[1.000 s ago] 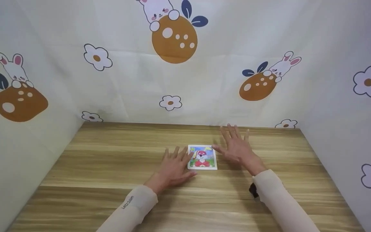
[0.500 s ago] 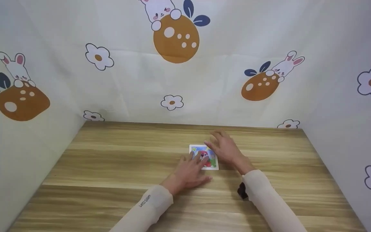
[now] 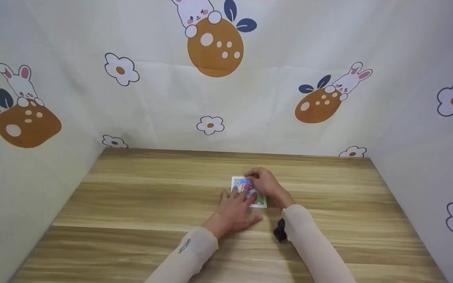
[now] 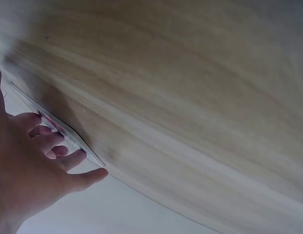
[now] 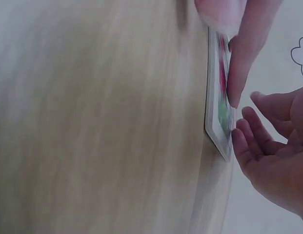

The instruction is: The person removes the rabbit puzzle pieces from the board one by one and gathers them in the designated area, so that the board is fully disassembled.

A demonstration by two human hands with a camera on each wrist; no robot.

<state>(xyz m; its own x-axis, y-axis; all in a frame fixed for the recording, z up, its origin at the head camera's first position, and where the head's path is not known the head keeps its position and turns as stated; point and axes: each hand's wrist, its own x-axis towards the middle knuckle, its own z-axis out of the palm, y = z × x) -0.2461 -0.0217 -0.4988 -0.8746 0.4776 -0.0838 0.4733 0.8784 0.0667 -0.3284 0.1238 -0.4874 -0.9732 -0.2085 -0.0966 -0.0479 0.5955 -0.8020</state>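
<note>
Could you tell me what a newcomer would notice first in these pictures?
Most likely the two hands meeting over a small picture card with a cartoon rabbit, mid-table on the wooden table. The left hand touches its near-left side; the right hand curls over its far edge. Behind hangs a cloth printed with rabbits and flowers.

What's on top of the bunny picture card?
Both hands lie on the card: the left hand with fingers spread flat, the right hand curled over its far edge. Most of the picture is covered.

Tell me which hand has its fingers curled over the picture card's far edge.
The right hand: its fingers curl around the picture card. The left hand lies flatter at the card's near-left side.
</note>
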